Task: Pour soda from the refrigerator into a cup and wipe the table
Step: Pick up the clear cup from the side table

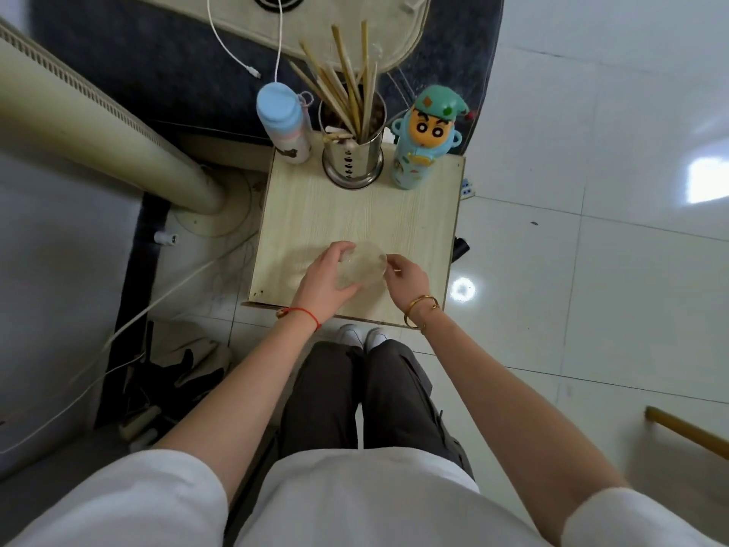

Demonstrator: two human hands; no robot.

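Note:
A clear plastic cup (365, 262) stands on the near part of a small light-wood table (315, 203). My left hand (325, 278) is wrapped around the cup's left side. My right hand (408, 276) is at the cup's right edge, fingertips pinched at or just beside the rim; whether they touch it I cannot tell. The cup looks empty, though it is blurred. No soda bottle, refrigerator or cloth is in view.
At the table's far edge stand a blue-capped bottle (282, 124), a metal holder full of chopsticks (353, 155) and a cartoon-figure bottle (418, 144). A cream column (98, 124) and white cables (157, 305) lie left; tiled floor (591, 270) spreads right.

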